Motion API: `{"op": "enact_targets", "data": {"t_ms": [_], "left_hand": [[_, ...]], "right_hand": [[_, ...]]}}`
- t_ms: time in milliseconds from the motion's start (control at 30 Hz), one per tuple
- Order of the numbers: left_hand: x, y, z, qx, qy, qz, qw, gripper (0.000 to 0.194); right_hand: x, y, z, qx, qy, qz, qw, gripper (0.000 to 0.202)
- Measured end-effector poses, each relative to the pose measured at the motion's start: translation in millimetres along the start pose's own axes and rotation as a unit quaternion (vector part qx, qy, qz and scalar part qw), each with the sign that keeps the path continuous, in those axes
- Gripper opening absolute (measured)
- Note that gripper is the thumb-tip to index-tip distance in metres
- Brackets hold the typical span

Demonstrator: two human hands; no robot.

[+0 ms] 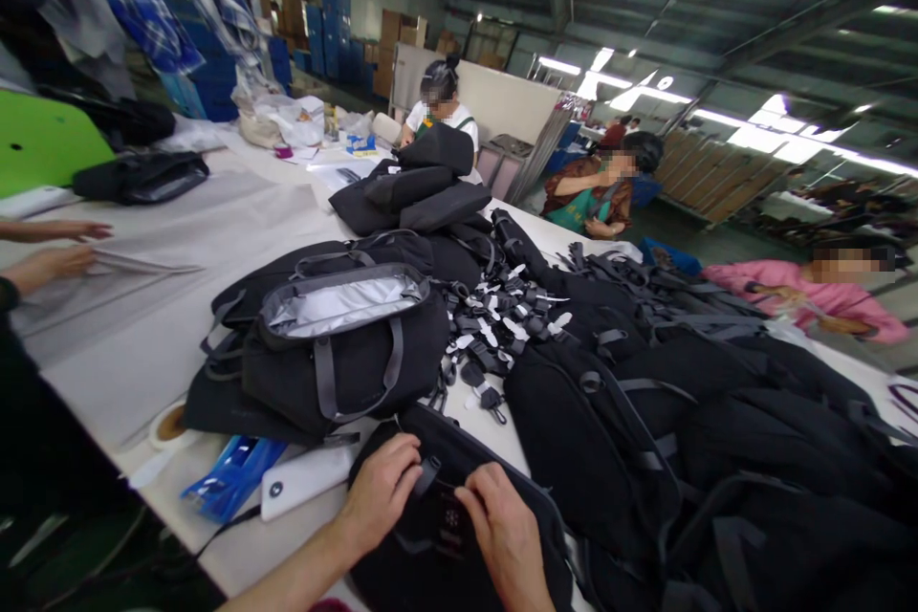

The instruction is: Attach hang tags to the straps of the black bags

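Observation:
Close to me at the table's front edge lies a black bag (pixel 408 569) with a small snowflake-like mark and lettering on its face. My left hand (pixel 382 495) is closed on its upper part, fingers bent beside a short grey strap loop. To the right of the mark, my right hand (pixel 506 531) pinches the bag's fabric between thumb and fingers. Just beyond stands an open black bag (pixel 279 368) with grey handles and a silver lining. Small straps with white tags (pixel 494 317) lie heaped to its right.
More black bags (pixel 746 430) pile up at the right. A white phone (pixel 308 480), a blue packet (pixel 230 478) and a tape roll (pixel 170 425) lie at left. A co-worker's hands (pixel 61 249) reach in at far left. Several people work across the table.

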State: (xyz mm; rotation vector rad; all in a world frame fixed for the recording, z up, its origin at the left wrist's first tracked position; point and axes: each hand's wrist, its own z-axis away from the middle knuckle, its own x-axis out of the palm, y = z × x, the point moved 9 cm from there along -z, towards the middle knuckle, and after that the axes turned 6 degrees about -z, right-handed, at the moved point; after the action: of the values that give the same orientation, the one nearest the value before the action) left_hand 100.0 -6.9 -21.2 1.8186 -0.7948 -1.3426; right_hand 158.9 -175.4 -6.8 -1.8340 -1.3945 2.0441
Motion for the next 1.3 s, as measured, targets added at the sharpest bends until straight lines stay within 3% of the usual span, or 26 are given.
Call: {"op": "enact_targets", "data": {"t_ms": [100,167,267,333,433,567,800,867,1033,1100,1233,1300], "left_hand": [[2.0,-2,-15,-0.004,0.012,0.065,0.998,0.017],[10.4,-7,-28,-0.045,0.0,0.149,0.988,0.015],[28.1,-17,-39,-0.12,-0.015,0.303,0.945,0.012],[36.5,-20,-40,-0.143,-0.013,0.363,0.921,0.02],[39.3,-26,-35,-0.162,0.008,0.371,0.914,0.029],[36.3,-27,-26,-0.173,0.016,0.343,0.923,0.022],[31.7,-18,-23,-0.164,-0.006,0.286,0.944,0.013],[28.2,-15,-22,-0.151,-0.004,0.268,0.951,0.021],[14.5,-12,-17,-0.134,0.026,0.226,0.964,0.069],[14.5,-12,-16,-0.142,0.016,0.232,0.962,0.062],[18.4,-10,-14,-0.16,-0.013,0.223,0.961,0.026],[19.0,-9,-13,-0.167,-0.015,0.211,0.963,0.022]], "right_hand": [[2,0,-12,0.02,-0.026,-0.011,0.999,0.023],[0,3,-18,0.05,-0.017,-0.058,0.997,0.022],[-1,13,-23,0.115,0.022,-0.153,0.981,0.026],[5,26,-22,0.18,0.05,-0.255,0.949,0.033],[18,37,-19,0.232,0.077,-0.371,0.896,0.046],[30,41,-14,0.257,0.093,-0.445,0.853,0.056],[48,35,-6,0.295,0.058,-0.559,0.773,0.073],[48,34,-6,0.277,0.06,-0.571,0.77,0.069],[45,35,-1,0.252,0.082,-0.56,0.785,0.051],[45,34,0,0.248,0.081,-0.559,0.787,0.049],[45,32,-2,0.228,0.067,-0.539,0.808,0.046],[45,32,-3,0.216,0.066,-0.529,0.818,0.045]]}}
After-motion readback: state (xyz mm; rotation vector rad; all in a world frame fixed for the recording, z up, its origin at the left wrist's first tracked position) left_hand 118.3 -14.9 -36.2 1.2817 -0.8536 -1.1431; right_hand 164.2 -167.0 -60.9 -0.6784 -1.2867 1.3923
